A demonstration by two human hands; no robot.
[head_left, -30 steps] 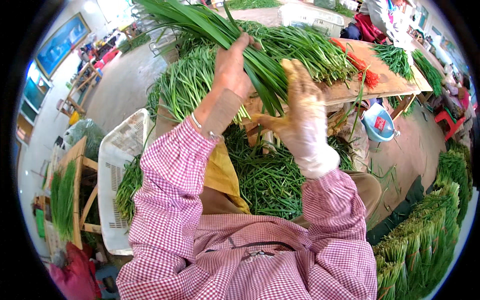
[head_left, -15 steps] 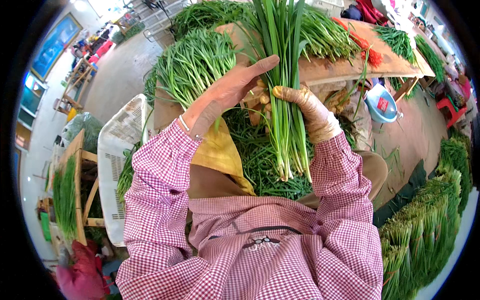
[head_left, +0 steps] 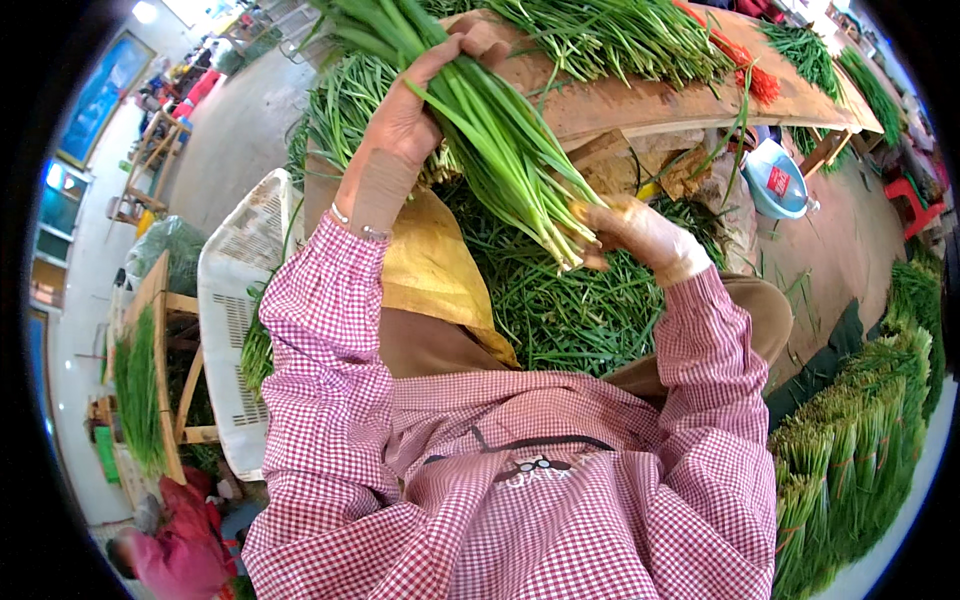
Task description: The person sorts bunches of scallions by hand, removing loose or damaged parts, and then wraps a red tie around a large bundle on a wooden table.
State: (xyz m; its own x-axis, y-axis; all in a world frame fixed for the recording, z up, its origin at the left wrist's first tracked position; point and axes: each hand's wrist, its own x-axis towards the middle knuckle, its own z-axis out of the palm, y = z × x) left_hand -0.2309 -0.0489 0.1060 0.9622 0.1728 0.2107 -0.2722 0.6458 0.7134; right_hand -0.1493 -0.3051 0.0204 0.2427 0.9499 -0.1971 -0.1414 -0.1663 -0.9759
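Observation:
A bunch of garlic chives (head_left: 500, 140), green leaves with pale root ends, hangs tilted in front of me, leafy tops up to the left. My left hand (head_left: 405, 120) is closed round its upper part, with fingertips showing over the far side. At the pale stalk ends is my right hand (head_left: 635, 232), in a thin, stained glove, its bent fingers closed against the stalks and slightly blurred. Loose green leaves (head_left: 590, 310) lie heaped below, between my knees. A yellow cloth (head_left: 435, 265) covers part of my left leg.
A wooden table (head_left: 600, 112) ahead carries piled chives (head_left: 620, 40) and red ties (head_left: 762, 84). To my left stands a white plastic crate (head_left: 225, 340). A blue basin (head_left: 765, 190) and a red stool (head_left: 912, 208) are at right, with bundled chives (head_left: 850, 450) nearer. Someone in red (head_left: 190, 540) is at lower left.
The bunch has gone from upright to tilted, its tops swinging left. My left hand has moved up and left with it; my right hand has shifted from its middle down to the stalk ends.

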